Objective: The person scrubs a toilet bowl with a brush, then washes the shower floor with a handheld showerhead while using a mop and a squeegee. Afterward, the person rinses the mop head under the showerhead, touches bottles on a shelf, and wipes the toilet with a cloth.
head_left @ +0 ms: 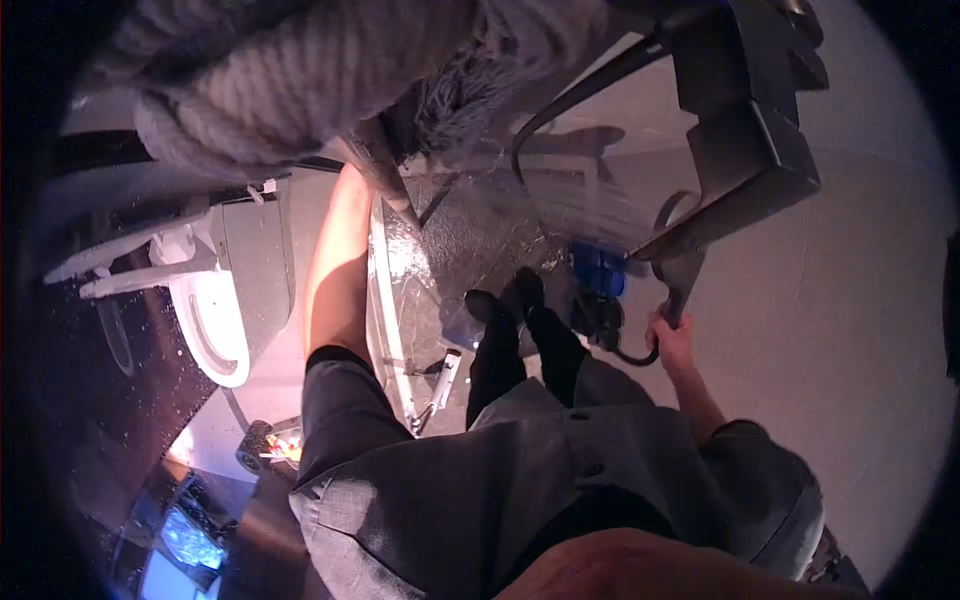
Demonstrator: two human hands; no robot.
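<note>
My right hand [672, 338] is wrapped round the lower part of a dark curved handle [682, 275], which hangs beneath a dark angular metal frame [750, 150]. My left forearm [338, 265] reaches up to a thick grey ribbed bundle [290, 85], which hides the fingers of that hand. A dark tapered rod [388, 180] sticks out below the bundle, close to the left wrist.
Under my feet lies a dark glossy floor [450, 240] with a white edge strip [392, 310]. A blue object [600, 268] is near the feet. A white oval seat-like object [210, 325] is at the left, with a bright blue panel [190, 538] below.
</note>
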